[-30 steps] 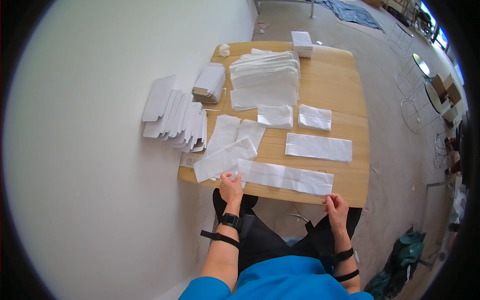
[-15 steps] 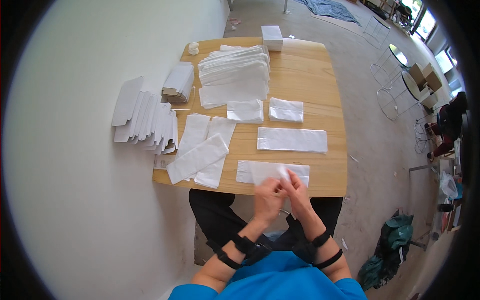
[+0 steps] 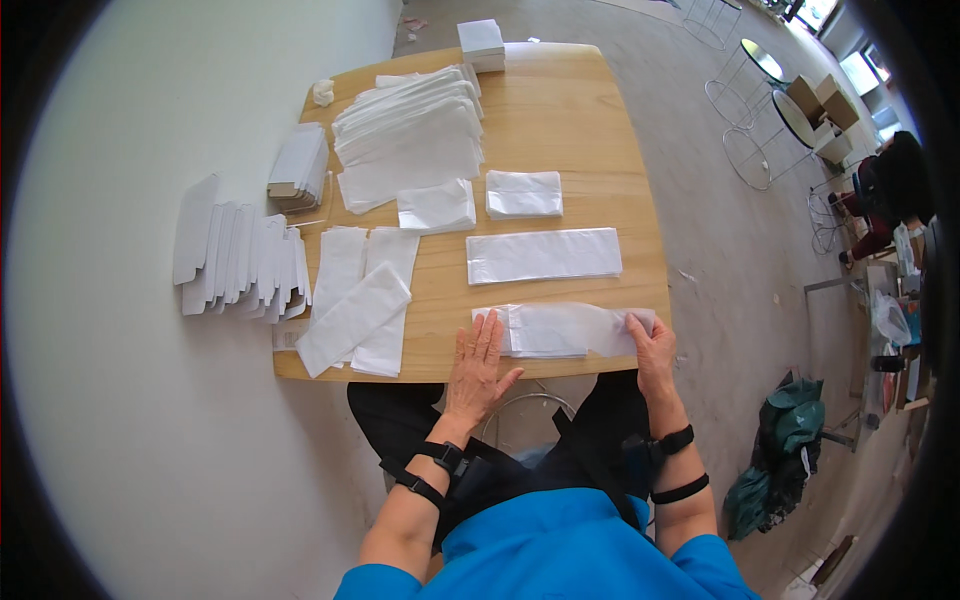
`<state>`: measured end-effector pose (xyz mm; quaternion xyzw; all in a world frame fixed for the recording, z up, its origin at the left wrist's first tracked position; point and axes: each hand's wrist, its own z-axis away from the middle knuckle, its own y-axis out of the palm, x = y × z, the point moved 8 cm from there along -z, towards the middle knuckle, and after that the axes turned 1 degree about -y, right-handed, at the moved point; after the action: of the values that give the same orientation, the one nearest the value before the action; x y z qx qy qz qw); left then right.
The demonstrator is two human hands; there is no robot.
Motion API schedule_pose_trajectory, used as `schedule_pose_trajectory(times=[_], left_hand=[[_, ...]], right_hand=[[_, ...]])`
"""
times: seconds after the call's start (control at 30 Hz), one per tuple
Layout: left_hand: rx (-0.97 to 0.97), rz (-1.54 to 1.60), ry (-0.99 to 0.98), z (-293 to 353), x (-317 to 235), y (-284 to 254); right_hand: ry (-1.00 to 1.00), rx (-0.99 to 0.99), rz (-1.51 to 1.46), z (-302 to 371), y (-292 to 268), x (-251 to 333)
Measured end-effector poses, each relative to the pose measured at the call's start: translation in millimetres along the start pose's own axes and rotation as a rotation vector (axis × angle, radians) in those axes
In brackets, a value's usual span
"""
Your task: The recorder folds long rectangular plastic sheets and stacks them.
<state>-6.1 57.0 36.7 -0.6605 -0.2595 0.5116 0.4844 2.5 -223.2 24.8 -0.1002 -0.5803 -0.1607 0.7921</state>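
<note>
A thin, translucent white sheet (image 3: 570, 324) stretches sideways near the front edge of the table, over a folded white strip (image 3: 545, 353). With fingers spread flat, my left hand (image 3: 478, 375) presses on the left end of the two. The sheet's right end is pinched in my right hand (image 3: 655, 357), just past the end of the strip. Another folded white strip (image 3: 545, 255) lies parallel behind them. Whether the sheet is paper or plastic I cannot tell.
Loose white strips (image 3: 355, 318) cross each other at left. Farther back are two small folded pieces (image 3: 524, 194), a fanned pile of white sheets (image 3: 410, 130) and a white box (image 3: 482, 45). Flat white cartons (image 3: 245, 255) stand along the wall side of the wooden table (image 3: 560, 110).
My hands were together over the strip, holding the blurred sheet. They have moved apart: the left now lies flat, the right has drawn the sheet's end rightward. The view has shifted too.
</note>
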Motion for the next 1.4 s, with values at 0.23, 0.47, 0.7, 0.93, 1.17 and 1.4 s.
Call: schedule_pose_trajectory(times=[0.23,0.47,0.7,0.93,1.17,1.4], left_hand=[[0.064,-0.109,0.023,2.3,8.2,7.9],[0.091,-0.161,0.055,5.0,9.6,12.7],[0.080,-0.164,0.064,4.2,10.2,14.0],[0.088,-0.188,0.059,2.6,7.9,12.8],[0.096,-0.225,0.060,2.0,6.1,12.6],[0.094,-0.231,0.065,2.2,7.5,10.4]], right_hand=[[0.007,-0.035,0.052,-4.1,-5.9,-5.8],[-0.023,-0.124,0.141,-9.2,-22.4,-15.0],[-0.042,-0.185,0.389,-23.5,-37.6,-27.9],[-0.147,-0.221,0.607,-30.2,-42.1,-28.0],[-0.297,-0.365,0.836,-16.6,-33.7,6.7],[-0.583,-0.223,0.792,36.0,46.2,56.5]])
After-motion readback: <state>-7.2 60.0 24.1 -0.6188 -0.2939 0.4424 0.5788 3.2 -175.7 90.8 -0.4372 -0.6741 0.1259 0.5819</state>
